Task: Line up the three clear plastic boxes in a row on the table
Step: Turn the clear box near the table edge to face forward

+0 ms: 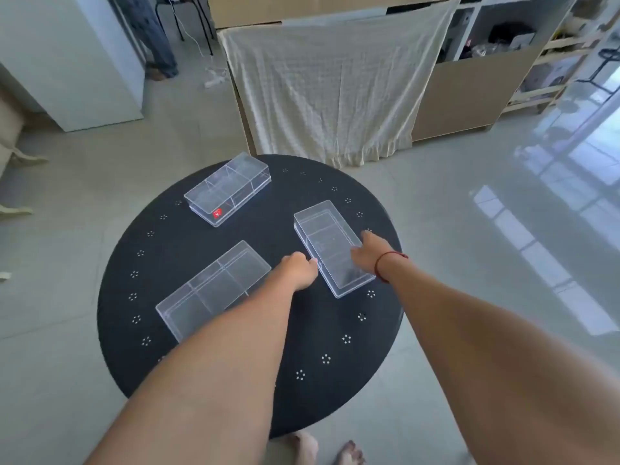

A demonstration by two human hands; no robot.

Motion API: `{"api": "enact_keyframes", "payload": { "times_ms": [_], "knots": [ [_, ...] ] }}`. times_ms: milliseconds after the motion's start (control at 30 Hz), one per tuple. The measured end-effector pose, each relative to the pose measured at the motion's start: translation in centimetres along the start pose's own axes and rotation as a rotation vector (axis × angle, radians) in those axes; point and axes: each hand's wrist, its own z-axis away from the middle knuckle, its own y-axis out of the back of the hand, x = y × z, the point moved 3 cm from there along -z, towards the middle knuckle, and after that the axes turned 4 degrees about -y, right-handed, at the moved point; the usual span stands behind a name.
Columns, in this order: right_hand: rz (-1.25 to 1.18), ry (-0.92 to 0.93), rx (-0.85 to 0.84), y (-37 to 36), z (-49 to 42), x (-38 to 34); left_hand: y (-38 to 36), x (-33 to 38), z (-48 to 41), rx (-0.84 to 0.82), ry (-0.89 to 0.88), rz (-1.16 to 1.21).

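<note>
While my right hand (364, 255) grips the right-side box (330, 248) and my loosely curled left hand (299, 270) touches its near edge, the far box (227, 188) and near box (209, 292) lie scattered on the round table (335, 380), so no row exists yet.

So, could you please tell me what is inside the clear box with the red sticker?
The box with the red sticker looks empty: only clear divider walls show, with the black table visible through it. Nothing covers it.
</note>
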Motion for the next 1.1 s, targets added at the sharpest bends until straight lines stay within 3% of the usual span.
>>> {"api": "enact_keyframes", "payload": {
  "times_ms": [200, 400, 533, 733, 933, 1100],
  "knots": [
    [-0.129, -0.045, 0.017, -2.3, -1.0, 2.4, -2.5, -0.3, -0.9, -0.081, 0.060, 0.055],
    [-0.124, -0.026, -0.137, -3.3, -0.8, 2.1, -1.8, -0.6, -0.8, -0.049, 0.071, 0.164],
    [-0.130, -0.012, -0.178, -3.5, -0.6, 1.8, -0.7, -0.5, -0.8, -0.005, 0.017, 0.243],
    [0.054, 0.013, -0.224, -3.6, -0.4, 1.8, 1.3, 0.2, -0.7, 0.137, -0.170, 0.129],
    [0.049, -0.103, 0.017, -0.1, -1.0, 2.8, 1.7, 1.4, 0.3, 0.328, -0.332, -0.134],
    [-0.384, -0.175, 0.224, 1.8, -1.2, 3.7, 1.0, 2.4, 1.3, 0.468, -0.386, -0.206]
  ]
}}
